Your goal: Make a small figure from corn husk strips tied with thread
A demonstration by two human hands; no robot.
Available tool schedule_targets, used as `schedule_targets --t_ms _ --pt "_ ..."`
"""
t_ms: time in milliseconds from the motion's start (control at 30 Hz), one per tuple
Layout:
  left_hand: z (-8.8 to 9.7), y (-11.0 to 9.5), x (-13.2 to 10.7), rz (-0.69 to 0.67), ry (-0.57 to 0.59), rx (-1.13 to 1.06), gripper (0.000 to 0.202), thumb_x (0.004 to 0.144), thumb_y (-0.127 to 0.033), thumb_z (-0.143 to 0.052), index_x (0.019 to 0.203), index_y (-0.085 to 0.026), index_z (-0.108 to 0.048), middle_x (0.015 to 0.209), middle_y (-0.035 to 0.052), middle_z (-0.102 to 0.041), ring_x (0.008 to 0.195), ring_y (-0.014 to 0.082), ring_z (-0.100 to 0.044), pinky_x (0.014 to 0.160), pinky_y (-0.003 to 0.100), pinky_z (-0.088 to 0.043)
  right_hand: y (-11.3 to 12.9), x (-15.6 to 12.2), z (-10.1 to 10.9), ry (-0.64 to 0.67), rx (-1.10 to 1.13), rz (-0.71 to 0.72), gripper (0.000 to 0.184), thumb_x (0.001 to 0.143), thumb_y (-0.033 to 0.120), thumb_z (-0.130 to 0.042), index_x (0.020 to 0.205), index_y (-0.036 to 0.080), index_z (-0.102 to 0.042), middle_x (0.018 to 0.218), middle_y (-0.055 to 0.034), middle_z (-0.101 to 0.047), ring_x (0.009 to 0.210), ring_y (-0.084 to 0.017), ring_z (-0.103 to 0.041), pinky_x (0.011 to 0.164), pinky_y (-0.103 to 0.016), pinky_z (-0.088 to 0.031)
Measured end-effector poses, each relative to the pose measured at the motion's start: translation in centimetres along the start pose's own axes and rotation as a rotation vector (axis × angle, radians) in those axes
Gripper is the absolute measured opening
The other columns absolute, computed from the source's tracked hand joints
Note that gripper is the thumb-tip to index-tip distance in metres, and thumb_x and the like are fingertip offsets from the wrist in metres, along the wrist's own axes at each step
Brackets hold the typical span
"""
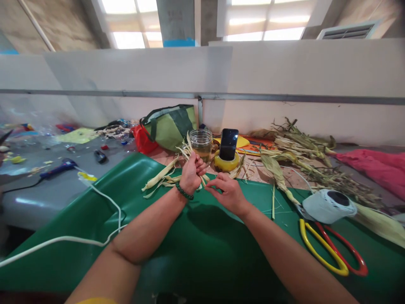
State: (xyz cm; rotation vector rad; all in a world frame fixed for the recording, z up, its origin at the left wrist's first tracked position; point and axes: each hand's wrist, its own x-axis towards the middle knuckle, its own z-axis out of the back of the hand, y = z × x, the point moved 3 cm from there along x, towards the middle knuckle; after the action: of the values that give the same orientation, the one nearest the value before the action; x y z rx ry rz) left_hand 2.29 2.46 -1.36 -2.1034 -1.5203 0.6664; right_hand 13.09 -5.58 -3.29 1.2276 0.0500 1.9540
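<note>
My left hand (192,173) is closed around a bundle of pale corn husk strips (187,145), whose loose ends fan out above the fist. Below that fist, the thumb and forefinger of my right hand (229,193) pinch at the lower end of the bundle; the fingers partly hide what lies between them. More dried husk pieces (161,176) rest on the green mat (202,253), left of my hands. Just behind my fists stand a clear jar of yellowish liquid (201,147) and a phone (228,144) propped in a yellow ring-shaped holder (226,162).
Scissors with yellow and red handles (332,249) lie at right beside a white thread roll (329,205). Dried husks and stalks (303,156) pile up behind. A green bag (172,126) stands at the back. At left are a blue glue gun (58,168) and a white cable (63,239).
</note>
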Motion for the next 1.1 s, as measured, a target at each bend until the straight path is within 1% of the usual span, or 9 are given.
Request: schedule_targets --t_ms 233,300,367,467,533,633,733,900,1100 --pt "0.3 -0.7 0.4 0.019 0.028 -0.053 0.036 0.093 -0.035 -0.048 0.064 -0.016 -0.038 0.047 -0.0104 -0.021 0.033 0.0018 -0.02 0.032 0.013 -0.014 0.9 -0.2 -0.2 -0.003 -0.079 0.115 0.017 0.09 0.025 -0.053 0.078 0.02 -0.064 0.071 -0.0018 -0.052 0.065 -0.012 -0.053 0.059 -0.022 -0.041" --pt "0.3 -1.0 0.5 0.028 0.028 -0.076 0.037 0.096 -0.033 -0.042 0.064 -0.016 -0.037 0.046 -0.0103 -0.02 0.032 0.0017 -0.02 0.032 0.013 -0.014 0.7 -0.2 -0.2 0.013 -0.031 0.064 0.015 0.09 0.028 -0.053 0.081 0.02 -0.061 0.073 -0.0016 -0.054 0.062 -0.011 -0.052 0.059 -0.022 -0.042" --pt "0.2 -1.3 0.5 0.042 0.032 -0.093 0.038 0.098 -0.032 -0.036 0.064 -0.015 -0.037 0.046 -0.0101 -0.02 0.032 0.0016 -0.02 0.032 0.013 -0.014 0.1 -0.2 0.1 -0.002 0.04 -0.051 0.017 0.087 0.036 -0.059 0.085 0.019 -0.058 0.071 -0.0002 -0.054 0.055 -0.01 -0.048 0.054 -0.022 -0.042" --pt "0.0 -1.5 0.3 0.053 0.053 -0.101 0.038 0.097 -0.035 -0.038 0.064 -0.016 -0.037 0.046 -0.0102 -0.019 0.032 0.0018 -0.019 0.031 0.014 -0.013 -0.6 -0.3 0.4 -0.009 0.153 -0.213 0.036 0.074 0.048 -0.071 0.089 0.02 -0.053 0.068 0.0016 -0.054 0.05 -0.009 -0.045 0.051 -0.023 -0.043" --pt "-0.2 -1.6 0.1 0.014 0.058 -0.095 0.038 0.095 -0.037 -0.043 0.064 -0.016 -0.037 0.046 -0.0103 -0.019 0.033 0.0022 -0.017 0.031 0.014 -0.013 -0.6 -0.4 0.3 0.025 0.22 -0.26 0.044 0.068 0.052 -0.074 0.089 0.02 -0.051 0.068 0.0012 -0.055 0.051 -0.01 -0.047 0.051 -0.024 -0.044" --pt "-0.4 -1.6 -0.3 -0.118 0.044 -0.068 0.038 0.093 -0.039 -0.046 0.064 -0.017 -0.037 0.046 -0.0098 -0.019 0.034 0.0027 -0.016 0.032 0.014 -0.013 -0.4 -0.4 -0.2 0.047 0.246 -0.283 0.046 0.067 0.053 -0.074 0.09 0.021 -0.051 0.07 0.0003 -0.056 0.052 -0.011 -0.051 0.053 -0.025 -0.047" --pt "-0.5 -1.3 -0.7 -0.188 0.037 -0.04 0.039 0.092 -0.041 -0.047 0.064 -0.017 -0.037 0.046 -0.0093 -0.02 0.034 0.0031 -0.017 0.033 0.014 -0.012 0.0 -0.5 -1.0 0.031 0.206 -0.29 0.042 0.069 0.05 -0.073 0.091 0.021 -0.052 0.076 -0.0019 -0.06 0.056 -0.013 -0.056 0.057 -0.027 -0.049" --pt "-0.6 -0.6 -0.9 -0.171 0.038 -0.022 0.037 0.094 -0.039 -0.045 0.064 -0.017 -0.037 0.047 -0.0092 -0.02 0.034 0.0032 -0.016 0.034 0.014 -0.011 0.4 -0.5 -1.4 -0.044 0.125 -0.238 0.014 0.084 0.034 -0.056 0.078 0.021 -0.056 0.068 -0.0022 -0.062 0.058 -0.014 -0.058 0.058 -0.026 -0.051" --pt "-0.4 -0.9 -0.6 -0.078 0.001 -0.082 0.037 0.096 -0.035 -0.04 0.064 -0.017 -0.036 0.046 -0.0096 -0.018 0.033 0.0029 -0.017 0.034 0.014 -0.011 1.2 -0.4 -0.9 -0.115 0.027 -0.079 0.012 0.089 0.025 -0.05 0.082 0.021 -0.059 0.073 -0.0043 -0.066 0.062 -0.015 -0.062 0.065 -0.027 -0.053"
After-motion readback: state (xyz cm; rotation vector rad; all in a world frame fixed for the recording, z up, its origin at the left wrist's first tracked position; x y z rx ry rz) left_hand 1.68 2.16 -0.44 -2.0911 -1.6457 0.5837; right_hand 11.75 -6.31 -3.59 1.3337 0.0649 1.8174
